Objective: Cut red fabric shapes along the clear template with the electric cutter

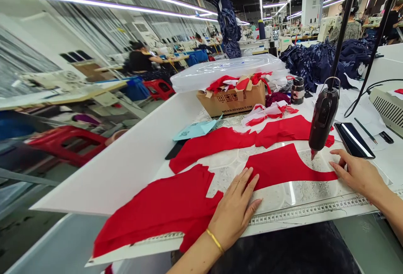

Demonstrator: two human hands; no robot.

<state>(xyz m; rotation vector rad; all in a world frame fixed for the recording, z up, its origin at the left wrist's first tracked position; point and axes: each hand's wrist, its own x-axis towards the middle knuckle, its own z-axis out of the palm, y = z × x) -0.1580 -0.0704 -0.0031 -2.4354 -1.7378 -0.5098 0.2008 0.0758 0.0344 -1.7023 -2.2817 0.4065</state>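
Note:
My left hand [236, 207] lies flat with fingers stretched out on the left end of a red fabric piece [283, 167] near the table's front edge. My right hand [355, 173] rests open with its fingertips on the right tip of that same piece. A dark hanging tool [323, 116] with a pointed tip hovers just above the fabric between my hands. A larger red piece [163, 209] lies to the left, partly over the table edge. More red pieces [252, 137] lie further back. A measuring tape [308, 210] runs along the front edge.
A cardboard box [233, 99] of red scraps stands at the back under a clear plastic lid [226, 70]. A phone [354, 139] and pen [365, 130] lie right. Dark blue fabric [315, 61] is piled behind. Other people sit at sewing tables on the left.

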